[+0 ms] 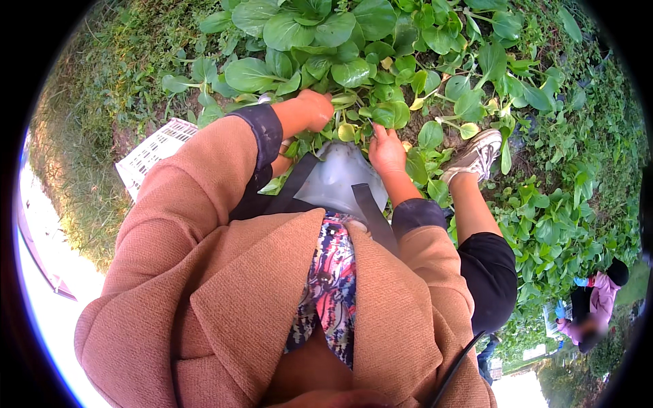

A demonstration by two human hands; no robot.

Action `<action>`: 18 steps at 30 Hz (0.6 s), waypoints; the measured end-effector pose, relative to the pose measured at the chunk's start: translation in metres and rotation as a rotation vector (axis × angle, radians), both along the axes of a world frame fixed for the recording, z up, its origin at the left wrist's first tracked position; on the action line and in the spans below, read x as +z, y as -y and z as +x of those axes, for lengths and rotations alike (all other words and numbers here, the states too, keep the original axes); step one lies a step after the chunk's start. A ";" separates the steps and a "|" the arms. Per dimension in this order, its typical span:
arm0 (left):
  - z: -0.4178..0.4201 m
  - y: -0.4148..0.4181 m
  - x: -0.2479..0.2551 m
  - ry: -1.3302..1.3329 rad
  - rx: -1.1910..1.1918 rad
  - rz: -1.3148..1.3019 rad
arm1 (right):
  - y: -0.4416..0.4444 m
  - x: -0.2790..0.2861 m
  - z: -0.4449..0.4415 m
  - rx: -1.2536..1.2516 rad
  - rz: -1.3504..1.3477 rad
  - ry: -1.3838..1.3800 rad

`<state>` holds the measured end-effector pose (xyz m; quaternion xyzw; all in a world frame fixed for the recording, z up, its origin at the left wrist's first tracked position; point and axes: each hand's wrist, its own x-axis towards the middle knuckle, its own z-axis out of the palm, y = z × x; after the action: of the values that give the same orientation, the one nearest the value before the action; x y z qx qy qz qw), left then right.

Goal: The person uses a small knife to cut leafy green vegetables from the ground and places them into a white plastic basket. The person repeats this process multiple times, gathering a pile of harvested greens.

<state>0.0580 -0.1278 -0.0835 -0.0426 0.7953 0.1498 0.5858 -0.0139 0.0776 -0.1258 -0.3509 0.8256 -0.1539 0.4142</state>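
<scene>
My left hand (317, 111) is bent down into the base of a large leafy green plant (306, 28), probably bok choy. Its fingers are mostly hidden by stems and leaves, so its hold cannot be told. My right hand (386, 150) is low beside the same stems, fingers curled, fingertips under a rounded leaf (392, 114). Whether anything lies inside that hand is hidden. A yellowing leaf (346, 132) hangs between the two hands. Just below them, between my legs, is a pale grey plastic thing (342, 176) with black straps (375, 209) beside it.
A white slatted plastic crate (153, 150) stands left, partly behind my sleeve. My sneaker (474, 155) is planted among plants on the right. More leafy greens (551, 219) grow beyond it. At far lower right a person in pink (597, 301) with blue gloves is beside another crate (551, 320).
</scene>
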 end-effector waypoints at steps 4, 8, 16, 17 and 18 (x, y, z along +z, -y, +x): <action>0.008 -0.001 -0.003 -0.001 0.057 0.004 | 0.003 -0.012 0.001 -0.068 0.136 0.111; 0.015 -0.001 -0.013 -0.013 0.101 -0.017 | 0.002 -0.016 0.002 -0.102 0.160 0.133; 0.015 0.003 -0.013 0.010 0.113 0.006 | 0.004 -0.022 -0.006 -0.092 0.247 0.172; 0.016 0.003 -0.013 -0.001 0.115 0.006 | 0.003 -0.024 -0.007 -0.095 0.242 0.176; 0.017 0.003 -0.012 -0.011 0.118 0.006 | 0.004 -0.024 -0.008 -0.093 0.233 0.174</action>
<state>0.0747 -0.1306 -0.0951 -0.0870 0.7941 0.1868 0.5718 -0.0223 0.0740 -0.1494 -0.2470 0.8144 -0.1060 0.5143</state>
